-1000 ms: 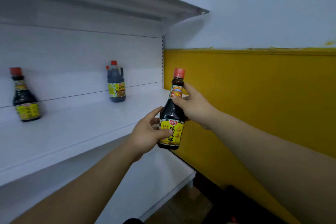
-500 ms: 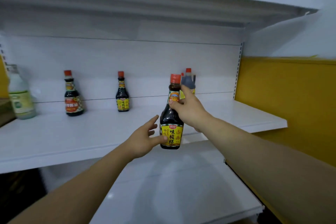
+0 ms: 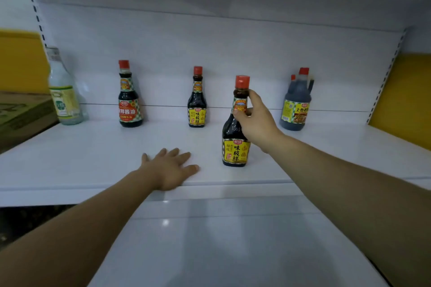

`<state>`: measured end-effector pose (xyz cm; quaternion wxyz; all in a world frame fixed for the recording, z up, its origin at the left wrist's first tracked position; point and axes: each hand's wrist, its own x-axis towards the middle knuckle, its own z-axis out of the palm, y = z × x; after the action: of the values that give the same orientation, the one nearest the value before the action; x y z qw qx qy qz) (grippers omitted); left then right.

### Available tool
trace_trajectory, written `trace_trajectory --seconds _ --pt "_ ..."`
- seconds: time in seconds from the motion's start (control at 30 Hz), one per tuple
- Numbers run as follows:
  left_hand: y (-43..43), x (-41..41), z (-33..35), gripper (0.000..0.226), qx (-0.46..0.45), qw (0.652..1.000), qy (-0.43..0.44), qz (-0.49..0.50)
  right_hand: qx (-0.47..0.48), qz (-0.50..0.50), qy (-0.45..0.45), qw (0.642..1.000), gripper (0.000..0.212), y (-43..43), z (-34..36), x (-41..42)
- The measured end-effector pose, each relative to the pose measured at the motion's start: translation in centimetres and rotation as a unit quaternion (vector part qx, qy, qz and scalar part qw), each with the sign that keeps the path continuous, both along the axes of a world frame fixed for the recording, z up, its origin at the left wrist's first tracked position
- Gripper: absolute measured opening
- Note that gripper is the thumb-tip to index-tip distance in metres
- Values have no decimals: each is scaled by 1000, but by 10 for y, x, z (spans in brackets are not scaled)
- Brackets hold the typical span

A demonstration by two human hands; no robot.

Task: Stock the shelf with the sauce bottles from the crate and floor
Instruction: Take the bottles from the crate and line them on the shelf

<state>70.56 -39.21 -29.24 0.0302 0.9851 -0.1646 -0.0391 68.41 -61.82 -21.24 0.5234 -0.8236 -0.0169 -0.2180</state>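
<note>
A dark sauce bottle (image 3: 235, 144) with a red cap and yellow label stands upright on the white shelf (image 3: 93, 158), near its front edge. My right hand (image 3: 255, 121) grips its neck just below the cap. My left hand (image 3: 171, 169) lies flat, fingers spread, on the shelf to the bottle's left, apart from it. Along the back wall stand a red-labelled sauce bottle (image 3: 129, 100), a smaller yellow-labelled one (image 3: 197, 102) and a dark jug with a handle (image 3: 297, 105).
A pale clear bottle (image 3: 64, 93) stands at the far left of the shelf beside a cardboard box (image 3: 21, 114). A lower white shelf (image 3: 233, 251) juts out beneath. Yellow wall shows on both sides, and another shelf hangs overhead.
The bottle went from mid-air down onto the shelf. My left hand let go of its base and now lies flat on the shelf. The view swung left to face the shelf.
</note>
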Motion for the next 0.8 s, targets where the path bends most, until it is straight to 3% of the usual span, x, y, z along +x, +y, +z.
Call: trace_trajectory --seconds 0.1,0.27,0.4,0.6,0.8 --pt "1 7 -6 78 9 1000 14 1 11 -7 -21 1000 56 3 -9 20" --pt "3 10 -12 78 18 1000 7 -1 -49 6 -16 999 57 12 -38 43" --pt "3 9 -12 75 21 1000 15 1 -41 12 -2 999 44 13 -40 78" --pt "4 4 -9 77 24 1000 15 -2 -34 -9 -8 999 48 9 -43 138" --pt "4 -3 -7 93 18 1000 7 -4 -30 -17 -22 999 52 7 -48 189"
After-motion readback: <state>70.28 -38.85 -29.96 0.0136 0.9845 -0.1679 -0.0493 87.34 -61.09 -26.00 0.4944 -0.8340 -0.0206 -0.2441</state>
